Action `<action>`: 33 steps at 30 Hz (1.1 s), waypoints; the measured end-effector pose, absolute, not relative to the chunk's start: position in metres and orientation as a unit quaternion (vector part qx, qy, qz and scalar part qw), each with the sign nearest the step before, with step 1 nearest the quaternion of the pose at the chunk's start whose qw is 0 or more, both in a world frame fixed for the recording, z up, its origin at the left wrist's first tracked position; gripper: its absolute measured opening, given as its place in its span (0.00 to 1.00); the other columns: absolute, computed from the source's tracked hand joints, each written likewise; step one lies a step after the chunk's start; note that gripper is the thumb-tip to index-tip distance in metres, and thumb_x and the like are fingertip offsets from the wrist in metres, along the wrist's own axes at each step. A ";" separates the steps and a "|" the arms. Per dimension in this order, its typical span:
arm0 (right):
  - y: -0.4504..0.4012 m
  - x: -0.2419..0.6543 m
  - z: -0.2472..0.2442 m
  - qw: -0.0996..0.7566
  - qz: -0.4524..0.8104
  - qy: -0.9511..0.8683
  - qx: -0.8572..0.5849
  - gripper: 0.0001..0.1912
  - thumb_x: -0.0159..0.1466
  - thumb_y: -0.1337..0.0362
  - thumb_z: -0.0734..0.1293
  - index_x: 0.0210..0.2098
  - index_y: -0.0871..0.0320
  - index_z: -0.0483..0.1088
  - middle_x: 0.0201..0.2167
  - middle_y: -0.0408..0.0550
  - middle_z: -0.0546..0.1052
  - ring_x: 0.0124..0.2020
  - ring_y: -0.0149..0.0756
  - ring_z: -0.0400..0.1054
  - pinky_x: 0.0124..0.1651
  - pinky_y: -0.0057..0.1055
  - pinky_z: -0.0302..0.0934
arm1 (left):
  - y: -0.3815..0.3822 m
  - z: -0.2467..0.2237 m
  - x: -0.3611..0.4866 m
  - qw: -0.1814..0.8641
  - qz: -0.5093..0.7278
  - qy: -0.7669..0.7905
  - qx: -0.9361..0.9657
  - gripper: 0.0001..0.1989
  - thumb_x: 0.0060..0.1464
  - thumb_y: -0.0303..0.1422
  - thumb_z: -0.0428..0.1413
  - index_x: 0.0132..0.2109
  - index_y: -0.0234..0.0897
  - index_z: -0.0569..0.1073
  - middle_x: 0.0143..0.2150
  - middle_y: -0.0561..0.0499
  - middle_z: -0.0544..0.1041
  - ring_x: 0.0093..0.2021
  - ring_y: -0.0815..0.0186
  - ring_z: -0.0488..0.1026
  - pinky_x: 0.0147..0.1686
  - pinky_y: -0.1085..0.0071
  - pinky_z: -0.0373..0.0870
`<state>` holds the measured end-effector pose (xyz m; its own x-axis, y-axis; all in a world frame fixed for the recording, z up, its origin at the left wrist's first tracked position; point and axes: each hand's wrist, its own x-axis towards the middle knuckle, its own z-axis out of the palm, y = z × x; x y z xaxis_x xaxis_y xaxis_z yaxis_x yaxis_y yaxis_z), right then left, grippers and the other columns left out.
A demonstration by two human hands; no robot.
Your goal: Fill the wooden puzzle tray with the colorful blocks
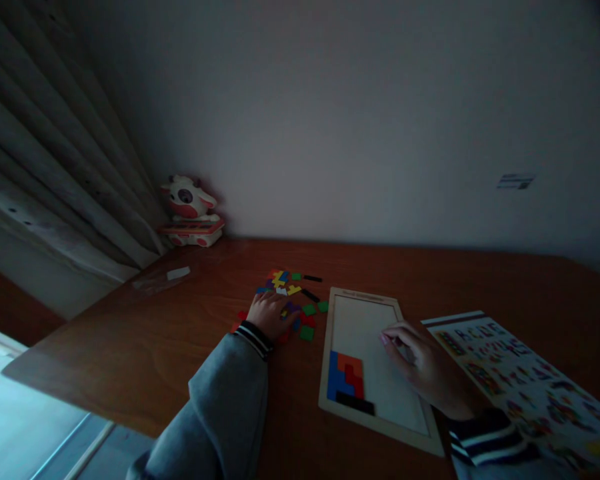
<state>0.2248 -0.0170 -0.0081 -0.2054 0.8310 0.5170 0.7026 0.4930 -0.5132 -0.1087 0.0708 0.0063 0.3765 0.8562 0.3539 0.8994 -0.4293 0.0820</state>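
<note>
My left hand (269, 316) rests on a loose pile of coloured puzzle pieces, its fingers apart and its thumb stretched to the right. Around it lie green pieces (307, 333), a yellow piece (293, 290) and black bars (311, 295). To the right is a shallow wooden puzzle board (324, 393). Blue (338, 385), orange and red (356, 380) pieces sit in its near left corner, with a black bar (355, 403) along the near edge. Over the board's right side is my right hand (415, 360), fingertips pinched together; whether anything is between them is hidden.
A printed pattern sheet (525, 387) lies right of the board, partly under my right forearm. At the back left stands a cow-shaped toy (190, 210). A small white item (179, 273) lies near the table's left edge. Behind the table (205, 380) rises a wall.
</note>
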 end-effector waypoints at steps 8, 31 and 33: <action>-0.018 0.224 -0.006 0.396 0.077 -0.772 -0.490 0.09 0.70 0.59 0.60 0.36 0.53 0.70 0.33 0.46 0.74 0.35 0.36 0.70 0.38 0.32 0.65 | 0.077 0.000 -0.107 0.016 -0.194 -0.479 -0.856 0.14 0.62 0.43 0.55 0.48 0.42 0.78 0.44 0.47 0.82 0.44 0.58 0.78 0.47 0.63 0.72; -0.020 0.223 0.000 0.389 0.071 -0.775 -0.494 0.07 0.69 0.61 0.61 0.37 0.54 0.70 0.34 0.46 0.74 0.35 0.35 0.70 0.39 0.32 0.65 | 0.083 -0.016 -0.105 -0.088 -0.291 -0.451 -0.839 0.18 0.55 0.38 0.63 0.52 0.38 0.75 0.50 0.45 0.79 0.50 0.58 0.76 0.52 0.61 0.73; -0.020 0.224 -0.002 0.390 0.069 -0.774 -0.494 0.07 0.69 0.61 0.61 0.37 0.54 0.70 0.34 0.46 0.74 0.35 0.35 0.70 0.39 0.32 0.65 | 0.083 -0.017 -0.105 -0.084 -0.308 -0.434 -0.842 0.16 0.54 0.37 0.63 0.50 0.38 0.77 0.50 0.45 0.78 0.50 0.59 0.76 0.52 0.62 0.74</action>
<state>0.2238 -0.0198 -0.0021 -0.2080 0.8180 0.5363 0.7110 0.5029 -0.4914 -0.1048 0.0832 -0.0166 0.4334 0.7835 0.4453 0.6797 -0.6086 0.4093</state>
